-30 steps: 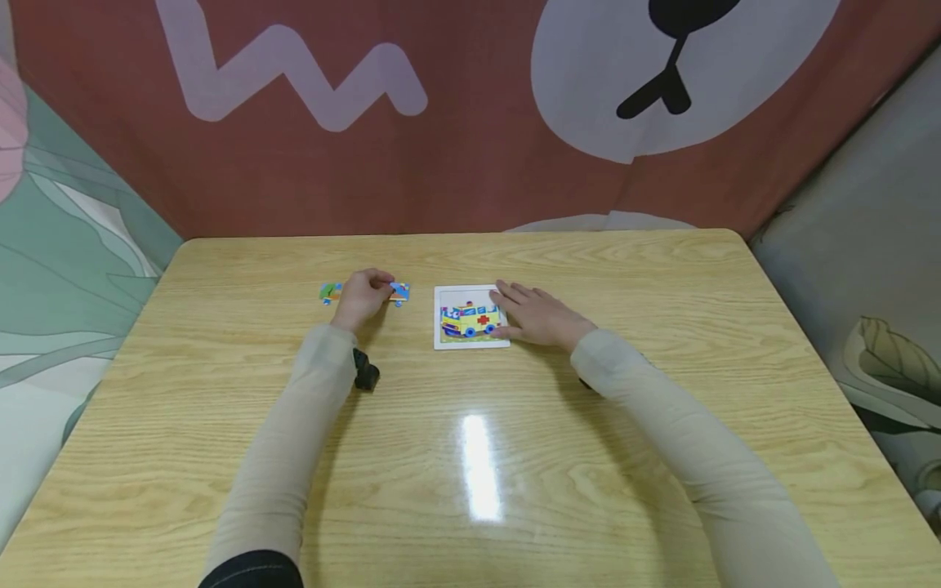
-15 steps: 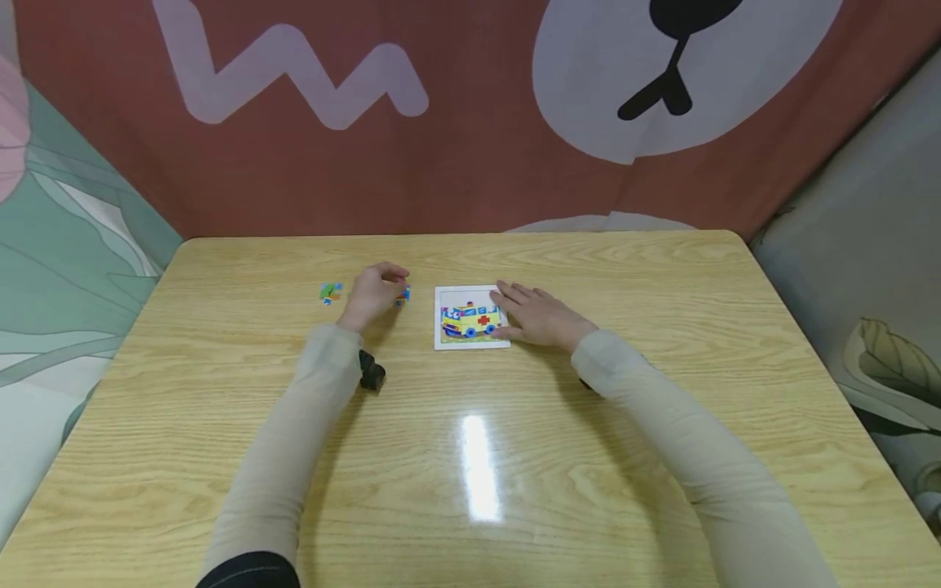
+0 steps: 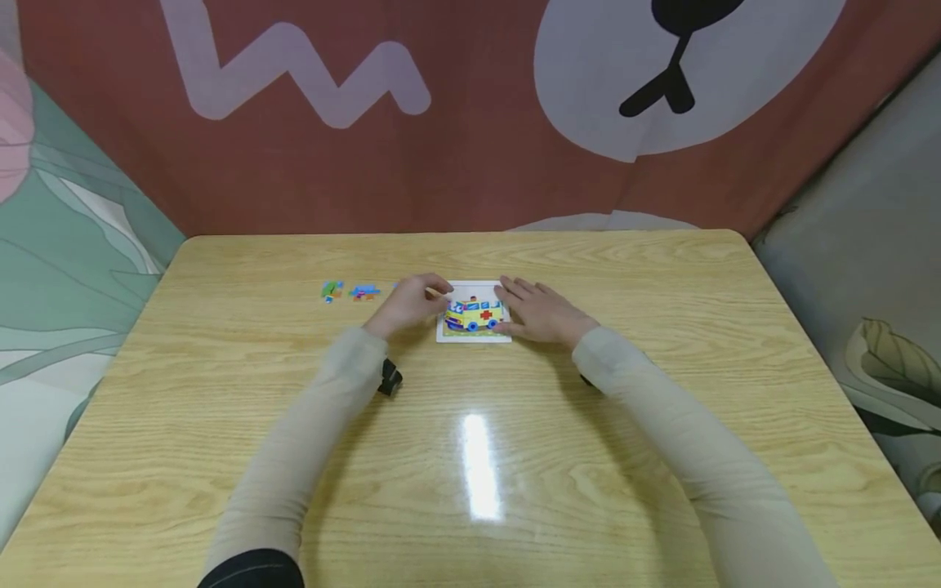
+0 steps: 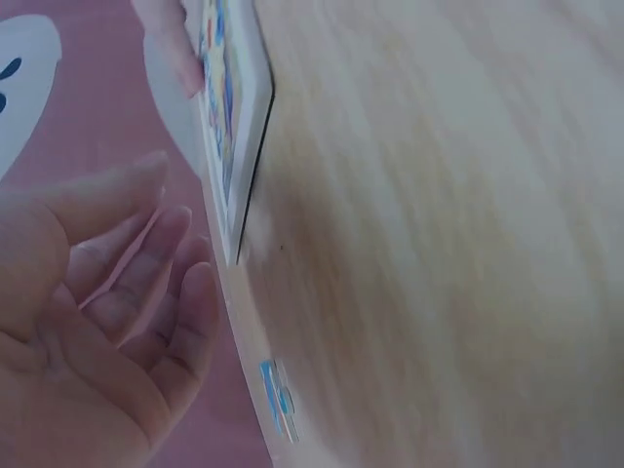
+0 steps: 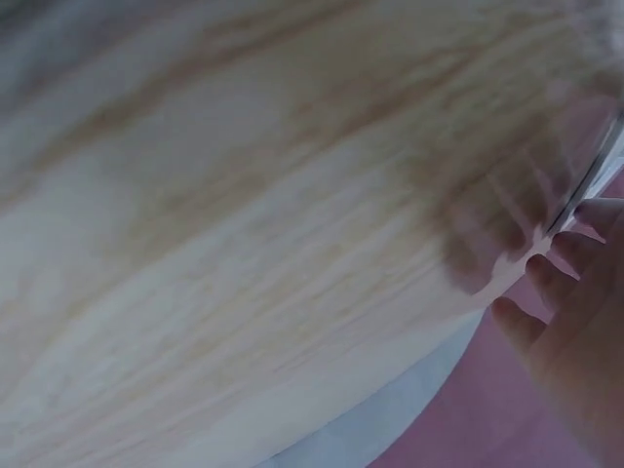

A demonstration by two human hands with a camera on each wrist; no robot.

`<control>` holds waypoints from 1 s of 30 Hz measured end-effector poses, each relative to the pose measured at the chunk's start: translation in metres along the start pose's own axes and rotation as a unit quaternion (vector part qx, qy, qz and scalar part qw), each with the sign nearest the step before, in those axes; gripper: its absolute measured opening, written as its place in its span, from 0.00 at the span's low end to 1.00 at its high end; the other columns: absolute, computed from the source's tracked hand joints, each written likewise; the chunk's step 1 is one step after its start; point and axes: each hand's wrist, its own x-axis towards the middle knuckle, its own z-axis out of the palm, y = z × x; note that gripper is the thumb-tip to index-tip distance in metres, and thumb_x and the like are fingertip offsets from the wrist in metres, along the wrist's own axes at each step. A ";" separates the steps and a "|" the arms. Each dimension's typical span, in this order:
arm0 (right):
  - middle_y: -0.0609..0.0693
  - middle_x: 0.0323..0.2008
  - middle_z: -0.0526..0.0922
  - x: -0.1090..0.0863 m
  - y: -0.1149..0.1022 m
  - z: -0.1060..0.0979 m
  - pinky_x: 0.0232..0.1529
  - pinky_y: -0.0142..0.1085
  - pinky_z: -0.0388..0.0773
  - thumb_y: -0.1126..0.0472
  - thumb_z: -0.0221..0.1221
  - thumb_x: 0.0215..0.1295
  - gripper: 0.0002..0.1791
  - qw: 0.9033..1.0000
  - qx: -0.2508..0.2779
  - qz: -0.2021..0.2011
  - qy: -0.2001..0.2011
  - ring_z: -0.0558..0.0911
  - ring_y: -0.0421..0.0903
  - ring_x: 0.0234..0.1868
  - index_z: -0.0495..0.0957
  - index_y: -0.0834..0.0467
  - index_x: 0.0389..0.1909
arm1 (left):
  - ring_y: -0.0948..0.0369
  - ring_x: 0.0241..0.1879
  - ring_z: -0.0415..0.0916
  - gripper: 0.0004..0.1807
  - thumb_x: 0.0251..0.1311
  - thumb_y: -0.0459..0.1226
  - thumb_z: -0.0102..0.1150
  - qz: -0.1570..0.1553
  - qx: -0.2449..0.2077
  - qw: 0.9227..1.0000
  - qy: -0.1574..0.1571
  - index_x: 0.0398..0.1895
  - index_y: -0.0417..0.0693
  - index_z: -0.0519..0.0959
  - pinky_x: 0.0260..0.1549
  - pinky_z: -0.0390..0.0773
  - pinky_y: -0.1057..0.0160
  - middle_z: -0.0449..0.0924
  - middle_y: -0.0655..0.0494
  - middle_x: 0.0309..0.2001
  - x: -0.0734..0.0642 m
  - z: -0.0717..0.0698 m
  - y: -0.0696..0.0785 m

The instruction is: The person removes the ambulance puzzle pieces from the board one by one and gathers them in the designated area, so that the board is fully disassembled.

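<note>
Two hands were at a white puzzle board [image 3: 470, 289], which lay flat toward the far side of the wooden table [image 3: 573, 490], roughly midway between left and right. The left hand [image 3: 408, 307] was at the board's left edge with its fingers loosely bent, hiding part of that edge; whether the fingertips touched it could not be told. The right hand [image 3: 542, 314] lay across the right edge, fingers fairly straight, covering the frame there and the rear end of the yellow van [image 3: 474, 315] pictured on the board. To the left, near the table's far edge, lay a green piece [image 3: 332, 291] and, just right of it, a blue piece [image 3: 364, 291]. A third piece [image 3: 394, 286] showed only as a blue sliver beyond the left hand. In the left wrist view the board was cut off at the top, its picture too slanted to read. The right wrist view caught the right hand blurred and cropped at the right. A black device [image 3: 391, 378] jutted from under the left sleeve [image 3: 294, 457], partly hidden by it.
</note>
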 end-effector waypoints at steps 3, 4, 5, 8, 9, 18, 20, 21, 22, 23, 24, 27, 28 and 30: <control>0.54 0.77 0.37 0.001 -0.001 -0.001 0.75 0.53 0.42 0.36 0.40 0.71 0.42 1.000 -0.005 -0.002 -0.004 0.42 0.55 0.77 0.40 0.53 0.76 | 0.48 0.55 0.74 0.18 0.62 0.34 0.58 -0.006 0.010 1.000 -0.020 0.55 0.39 0.75 0.54 0.76 0.54 0.75 0.43 0.57 0.003 0.004 0.001; 0.54 0.77 0.37 0.001 -0.001 -0.001 0.76 0.52 0.42 0.37 0.40 0.71 0.41 1.000 -0.004 -0.006 -0.004 0.42 0.55 0.77 0.40 0.53 0.76 | 0.49 0.55 0.73 0.19 0.62 0.34 0.59 -0.011 0.014 0.999 -0.026 0.56 0.40 0.75 0.55 0.75 0.53 0.75 0.44 0.57 0.003 0.005 0.001; 0.53 0.77 0.38 0.002 -0.002 -0.002 0.76 0.52 0.42 0.37 0.41 0.72 0.41 1.000 -0.004 -0.011 -0.002 0.43 0.55 0.77 0.40 0.53 0.76 | 0.50 0.55 0.73 0.20 0.61 0.35 0.60 -0.015 0.021 0.999 -0.032 0.56 0.41 0.75 0.55 0.75 0.53 0.75 0.45 0.57 0.003 0.006 0.001; 0.54 0.77 0.39 0.003 -0.004 -0.001 0.75 0.53 0.43 0.39 0.42 0.72 0.40 1.000 0.002 -0.028 0.002 0.44 0.55 0.77 0.42 0.54 0.76 | 0.52 0.51 0.72 0.22 0.59 0.37 0.63 -0.019 0.044 0.998 -0.042 0.57 0.43 0.75 0.54 0.74 0.53 0.76 0.47 0.55 0.004 0.006 0.002; 0.54 0.77 0.39 0.003 -0.005 -0.001 0.75 0.53 0.43 0.39 0.42 0.72 0.40 1.000 0.006 -0.030 0.002 0.44 0.54 0.77 0.42 0.53 0.76 | 0.52 0.50 0.72 0.23 0.59 0.37 0.64 -0.018 0.051 0.997 -0.046 0.58 0.43 0.74 0.53 0.74 0.54 0.76 0.47 0.54 0.003 0.007 0.003; 0.53 0.77 0.40 0.003 -0.008 0.004 0.75 0.54 0.44 0.37 0.41 0.71 0.41 0.999 0.000 -0.046 -0.001 0.43 0.54 0.78 0.40 0.50 0.76 | 0.54 0.44 0.71 0.27 0.56 0.34 0.66 0.017 0.106 0.993 -0.058 0.59 0.37 0.72 0.50 0.74 0.57 0.77 0.44 0.50 0.006 0.007 0.002; 0.54 0.77 0.40 0.004 -0.008 0.005 0.75 0.55 0.44 0.38 0.41 0.72 0.39 0.998 -0.006 -0.055 -0.001 0.44 0.55 0.77 0.41 0.49 0.76 | 0.54 0.43 0.71 0.27 0.56 0.34 0.66 0.020 0.112 0.992 -0.058 0.59 0.36 0.73 0.49 0.74 0.57 0.77 0.44 0.49 0.007 0.007 0.002; 0.55 0.77 0.40 0.005 -0.007 0.005 0.75 0.55 0.45 0.38 0.40 0.72 0.39 0.998 -0.010 -0.057 -0.001 0.44 0.55 0.77 0.41 0.49 0.76 | 0.54 0.43 0.71 0.27 0.55 0.34 0.66 0.021 0.114 0.992 -0.057 0.59 0.36 0.73 0.49 0.73 0.58 0.77 0.44 0.49 0.008 0.007 0.002; 0.55 0.77 0.40 0.005 -0.008 0.005 0.75 0.55 0.45 0.38 0.40 0.72 0.38 0.998 -0.014 -0.059 -0.003 0.44 0.55 0.77 0.41 0.49 0.76 | 0.55 0.43 0.71 0.26 0.55 0.34 0.66 0.021 0.117 0.991 -0.058 0.58 0.35 0.73 0.49 0.73 0.58 0.77 0.44 0.49 0.008 0.007 0.003; 0.55 0.77 0.40 0.005 -0.008 0.005 0.75 0.54 0.45 0.38 0.40 0.72 0.38 0.998 -0.016 -0.058 -0.006 0.44 0.55 0.77 0.41 0.49 0.76 | 0.55 0.42 0.71 0.26 0.55 0.34 0.66 0.021 0.118 0.991 -0.059 0.58 0.35 0.74 0.48 0.73 0.58 0.77 0.44 0.49 0.008 0.007 0.003; 0.55 0.77 0.40 0.005 -0.008 0.005 0.75 0.54 0.45 0.38 0.40 0.72 0.38 0.998 -0.016 -0.056 -0.008 0.44 0.55 0.77 0.41 0.48 0.76 | 0.55 0.42 0.70 0.26 0.55 0.34 0.66 0.020 0.120 0.991 -0.060 0.58 0.36 0.74 0.48 0.73 0.58 0.77 0.44 0.49 0.008 0.007 0.004; 0.55 0.77 0.40 0.005 -0.008 0.005 0.75 0.54 0.45 0.38 0.39 0.73 0.37 0.998 -0.017 -0.055 -0.011 0.43 0.54 0.77 0.41 0.48 0.76 | 0.54 0.42 0.70 0.26 0.56 0.34 0.66 0.018 0.126 0.990 -0.065 0.58 0.36 0.74 0.48 0.73 0.57 0.77 0.44 0.50 0.009 0.007 0.004; 0.55 0.77 0.39 0.005 -0.008 0.006 0.75 0.54 0.45 0.38 0.39 0.73 0.37 0.998 -0.016 -0.055 -0.012 0.43 0.54 0.77 0.41 0.48 0.76 | 0.54 0.43 0.70 0.26 0.56 0.34 0.66 0.018 0.128 0.989 -0.067 0.58 0.36 0.74 0.49 0.73 0.57 0.77 0.44 0.50 0.010 0.007 0.004; 0.55 0.77 0.39 0.005 -0.008 0.006 0.75 0.54 0.45 0.38 0.39 0.73 0.37 0.998 -0.015 -0.055 -0.013 0.42 0.54 0.78 0.41 0.47 0.76 | 0.53 0.45 0.70 0.26 0.56 0.34 0.65 0.017 0.129 0.989 -0.071 0.59 0.37 0.73 0.51 0.73 0.56 0.76 0.43 0.52 0.010 0.007 0.003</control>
